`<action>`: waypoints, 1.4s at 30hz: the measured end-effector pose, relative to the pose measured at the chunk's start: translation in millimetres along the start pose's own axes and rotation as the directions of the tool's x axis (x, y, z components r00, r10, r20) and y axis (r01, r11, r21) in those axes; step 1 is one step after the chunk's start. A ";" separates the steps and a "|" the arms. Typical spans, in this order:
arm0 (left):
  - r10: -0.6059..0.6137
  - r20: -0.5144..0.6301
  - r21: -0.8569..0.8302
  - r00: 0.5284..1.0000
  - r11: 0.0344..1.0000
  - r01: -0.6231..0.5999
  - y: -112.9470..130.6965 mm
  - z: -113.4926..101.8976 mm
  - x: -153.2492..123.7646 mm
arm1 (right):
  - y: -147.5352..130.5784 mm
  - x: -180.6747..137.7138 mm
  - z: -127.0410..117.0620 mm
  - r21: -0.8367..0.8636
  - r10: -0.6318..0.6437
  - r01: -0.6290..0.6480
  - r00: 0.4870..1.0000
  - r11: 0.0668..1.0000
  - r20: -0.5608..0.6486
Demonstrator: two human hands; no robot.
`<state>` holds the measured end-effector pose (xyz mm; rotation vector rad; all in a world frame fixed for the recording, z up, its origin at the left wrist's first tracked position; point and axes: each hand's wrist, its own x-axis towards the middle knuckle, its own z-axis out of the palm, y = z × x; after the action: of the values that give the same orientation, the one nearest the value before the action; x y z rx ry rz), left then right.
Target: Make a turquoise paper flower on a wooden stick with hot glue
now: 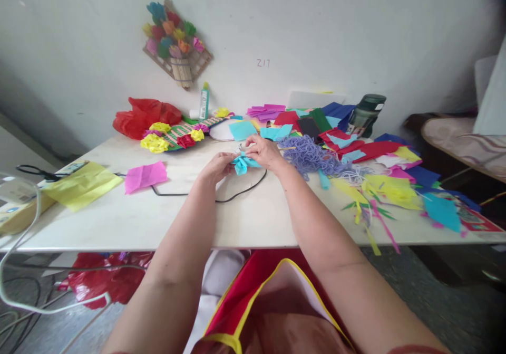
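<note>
Both hands meet over the middle of the white table. Between them is a crumpled piece of light-blue crepe paper [242, 164], folded into a flower-like shape. My left hand [218, 167] pinches its left side, while the fingers of my right hand [262, 152] are closed on its upper right side. What lies right under the fingertips is hidden. Just behind the hands rest flat light-blue paper sheets [242, 130] and a white round piece [222, 131]. A thin black cable [245, 191] runs across the table below them.
Purple yarn [306, 154] and coloured paper scraps crowd the right, near a dark bottle [367, 114]. At left are a pink sheet [146, 177], a yellow sheet [82, 184] and a power strip [23, 214]. Behind stand a glue tube [204, 102] and a flower-decorated green piece [177, 135].
</note>
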<state>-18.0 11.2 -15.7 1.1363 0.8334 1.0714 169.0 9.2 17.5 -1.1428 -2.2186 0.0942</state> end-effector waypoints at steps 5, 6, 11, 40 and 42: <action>0.008 0.021 0.032 1.000 0.999 -0.009 -0.4 -1.7 0.6 | 1.2 0.2 1.0 0.003 0.020 -0.020 1.000 1.000 0.016; 0.011 0.024 0.043 1.000 0.999 -0.012 -0.4 -2.0 0.7 | 2.3 0.2 1.5 0.013 0.023 -0.023 1.000 1.000 0.021; 0.029 0.023 0.091 0.999 0.995 -0.031 0.5 -0.8 0.6 | 8.4 -0.2 2.1 0.019 0.012 -0.013 0.999 1.000 0.046; 0.075 0.080 0.101 0.994 0.991 -0.083 -0.6 2.2 2.6 | 6.5 -1.3 -4.6 -0.031 0.038 -0.037 0.999 0.999 0.016; 0.071 0.088 0.089 0.994 0.993 -0.078 0.3 2.9 1.6 | 6.5 -1.6 -4.6 -0.018 0.038 -0.038 0.999 0.999 0.009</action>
<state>-14.9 12.0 -14.7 1.2908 0.7857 1.0474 176.9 11.0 18.2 -1.1970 -2.2105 0.0964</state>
